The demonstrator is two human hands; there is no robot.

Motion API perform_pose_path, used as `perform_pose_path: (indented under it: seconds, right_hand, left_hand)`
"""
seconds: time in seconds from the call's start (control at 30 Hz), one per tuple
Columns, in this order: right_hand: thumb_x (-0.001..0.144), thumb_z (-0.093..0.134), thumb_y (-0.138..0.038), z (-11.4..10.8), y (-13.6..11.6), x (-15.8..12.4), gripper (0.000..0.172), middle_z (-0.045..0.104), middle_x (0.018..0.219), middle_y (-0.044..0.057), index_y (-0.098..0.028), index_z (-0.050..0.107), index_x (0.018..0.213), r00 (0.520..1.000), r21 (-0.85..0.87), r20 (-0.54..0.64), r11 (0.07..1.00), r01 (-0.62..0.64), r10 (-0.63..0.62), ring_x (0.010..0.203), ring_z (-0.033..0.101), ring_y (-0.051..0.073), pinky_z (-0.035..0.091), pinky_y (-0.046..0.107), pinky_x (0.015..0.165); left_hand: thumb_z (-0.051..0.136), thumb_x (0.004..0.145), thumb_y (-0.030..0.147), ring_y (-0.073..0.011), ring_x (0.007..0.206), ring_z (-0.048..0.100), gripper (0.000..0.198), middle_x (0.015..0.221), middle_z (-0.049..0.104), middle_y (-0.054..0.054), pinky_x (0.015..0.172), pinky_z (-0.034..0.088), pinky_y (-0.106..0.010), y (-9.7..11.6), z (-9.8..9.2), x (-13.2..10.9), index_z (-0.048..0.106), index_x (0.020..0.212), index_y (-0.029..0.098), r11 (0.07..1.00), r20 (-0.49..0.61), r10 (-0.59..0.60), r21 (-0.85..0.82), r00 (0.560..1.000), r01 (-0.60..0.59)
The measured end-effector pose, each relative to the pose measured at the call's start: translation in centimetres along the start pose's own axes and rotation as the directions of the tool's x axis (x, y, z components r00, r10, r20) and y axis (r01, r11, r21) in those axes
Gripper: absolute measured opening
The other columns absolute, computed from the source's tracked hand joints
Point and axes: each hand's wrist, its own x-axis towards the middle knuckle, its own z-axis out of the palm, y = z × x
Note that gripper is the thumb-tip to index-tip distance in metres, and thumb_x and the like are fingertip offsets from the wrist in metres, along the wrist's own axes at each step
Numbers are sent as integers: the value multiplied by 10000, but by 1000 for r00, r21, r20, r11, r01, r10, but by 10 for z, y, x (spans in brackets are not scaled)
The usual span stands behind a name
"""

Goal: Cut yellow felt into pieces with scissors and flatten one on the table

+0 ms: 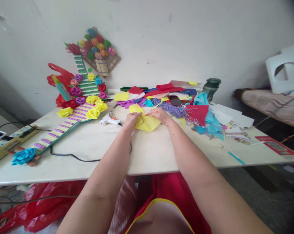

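A creased sheet of yellow paper (148, 123) lies between my hands at the middle of the white table. My left hand (132, 118) grips its left edge, with the fingers bent over the paper. On its upper right part, my right hand (159, 114) pinches a fold between thumb and fingers. The paper's near corner points toward me, and its far part stands up a little behind my left fingers. Left of my left hand rests a white glue gun (110, 121), apart from it. Purple shredded strands (175, 109) are heaped just beyond my right hand.
Coloured paper sheets (137, 94) are stacked along the wall. A guitar-shaped piece with paper flowers (71, 122) covers the left side. At right are a dark bottle (211, 87), a red sheet (198, 113) and blue scraps (212, 125). A black cable (76, 158) crosses the table (152, 156).
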Motion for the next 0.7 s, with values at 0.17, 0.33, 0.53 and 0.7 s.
perform_pose_path:
  seconds: [0.17, 0.33, 0.53, 0.7]
  right_hand:
    - [770, 493, -233, 0, 2, 1, 254, 702, 845, 48, -179, 741, 780, 1000, 78, -18, 997, 3, -2, 884, 597, 179, 419, 283, 830]
    - [779, 515, -433, 2, 13, 4, 353, 688, 804, 38, -150, 699, 880, 974, 273, -90, 946, -175, 206, 748, 611, 155, 451, 251, 673]
    - [706, 629, -384, 4, 13, 3, 252, 609, 558, 13, -146, 607, 623, 933, 390, -56, 867, -309, 357, 524, 542, 123, 402, 228, 512]
    - [639, 674, -300, 5, 8, 2, 197, 538, 482, -35, -140, 572, 585, 922, 388, -90, 866, -316, 376, 459, 470, 85, 355, 205, 471]
  left_hand:
    - [702, 581, 250, -112, 418, 476, 224, 421, 459, 38, 455, 379, -234, 0, 0, -2, 501, 527, 168, 1000, 28, 8, 29, 1000, -9]
    - [734, 547, 283, -89, 405, 450, 254, 446, 490, 26, 413, 326, -202, 1, -1, -2, 513, 523, 161, 997, 118, 68, 38, 991, -73]
    - [740, 568, 324, -91, 432, 469, 263, 490, 525, 13, 433, 332, -201, -1, -3, 0, 531, 558, 164, 989, 210, 114, 64, 971, -130]
    - [736, 574, 333, -87, 444, 475, 278, 501, 518, 27, 464, 357, -204, 0, -3, -1, 519, 580, 160, 991, 231, 99, 64, 968, -117]
